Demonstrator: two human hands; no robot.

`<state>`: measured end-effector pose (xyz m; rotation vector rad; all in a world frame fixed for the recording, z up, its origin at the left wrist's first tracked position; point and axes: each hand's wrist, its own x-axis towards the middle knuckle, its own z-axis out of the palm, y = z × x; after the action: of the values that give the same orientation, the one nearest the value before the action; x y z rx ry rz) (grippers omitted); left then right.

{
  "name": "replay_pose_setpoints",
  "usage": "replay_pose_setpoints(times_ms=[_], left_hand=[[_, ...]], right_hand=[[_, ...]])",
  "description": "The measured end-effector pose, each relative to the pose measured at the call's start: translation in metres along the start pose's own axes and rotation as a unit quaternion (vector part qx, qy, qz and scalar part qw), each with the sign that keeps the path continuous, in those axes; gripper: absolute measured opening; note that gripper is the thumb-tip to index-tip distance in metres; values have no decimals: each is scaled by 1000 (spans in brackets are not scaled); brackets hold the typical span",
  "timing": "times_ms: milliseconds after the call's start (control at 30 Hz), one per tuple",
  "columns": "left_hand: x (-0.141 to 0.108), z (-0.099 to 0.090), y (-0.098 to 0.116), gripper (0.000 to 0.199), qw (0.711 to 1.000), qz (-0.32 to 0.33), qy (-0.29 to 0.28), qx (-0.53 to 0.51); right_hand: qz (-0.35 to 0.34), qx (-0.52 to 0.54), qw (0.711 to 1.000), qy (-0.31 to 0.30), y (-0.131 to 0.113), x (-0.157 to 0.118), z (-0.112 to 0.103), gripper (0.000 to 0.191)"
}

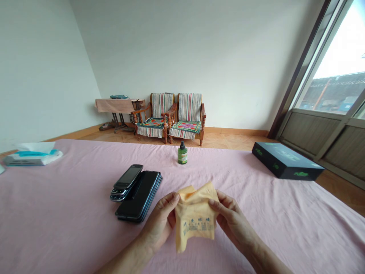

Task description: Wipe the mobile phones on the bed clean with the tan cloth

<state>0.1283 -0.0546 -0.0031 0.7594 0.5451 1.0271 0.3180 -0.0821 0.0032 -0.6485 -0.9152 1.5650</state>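
Observation:
A yellow cleaning cloth (196, 213) with dark printed lettering hangs between my two hands, above the pink sheet. My left hand (164, 215) pinches its left upper edge between thumb and fingers. On the opposite edge, my right hand (229, 213) grips the cloth with the thumb on top. The cloth's top is folded over and its lower left corner droops. Left of my left hand lie several stacked smartphones (139, 198), black screen upward. Older, smaller phones (128, 179) are piled against and partly over them. Beyond the cloth stands a small green bottle (182, 154) with a black cap.
A pink sheet (71, 220) covers the surface before me. At its far left sits a pack of tissues (34, 156); at the right lies a black box (288, 160) with green markings. Two wooden armchairs (171, 114) and a cloth-covered table (119, 106) stand by the wall.

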Motion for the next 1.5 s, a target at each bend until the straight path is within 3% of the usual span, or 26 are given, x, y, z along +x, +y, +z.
replay_pose_setpoints(times_ms=[200, 367, 600, 800, 933, 1000, 1133, 1267, 1367, 1500], left_hand=[[-1, 3, 1, 24, 1000, 7, -10, -9], [1, -3, 1, 12, 999, 43, 4, -14], [1, -1, 4, 14, 998, 62, -7, -7], [0, -1, 2, 23, 995, 63, 27, 77], [-1, -3, 1, 50, 966, 119, 119, 197], [-3, -3, 2, 54, 951, 135, 125, 249], [-5, -2, 4, 40, 921, 148, 96, 348], [-7, -1, 1, 50, 906, 165, 61, 385], [-7, 0, -3, 56, 874, 196, 71, 438], [-7, -2, -4, 40, 840, 221, 83, 488]], right_hand=[[4, -22, 1000, 11, 0, 0, -1, 18], [-6, -24, 1000, 20, 0, -1, -2, 18], [-27, -23, 999, 37, 0, 0, -2, 17], [-34, -59, 996, 49, 0, 1, -3, 19], [-62, -97, 989, 91, 1, 1, -4, 48], [-76, -132, 982, 110, 1, 0, -4, 59], [-93, -213, 964, 127, 4, 1, -7, 43], [-123, -289, 942, 116, 12, 1, -13, 41], [-184, -395, 892, 124, 15, 1, -15, 40], [-235, -496, 828, 117, 14, -1, -12, 25]])
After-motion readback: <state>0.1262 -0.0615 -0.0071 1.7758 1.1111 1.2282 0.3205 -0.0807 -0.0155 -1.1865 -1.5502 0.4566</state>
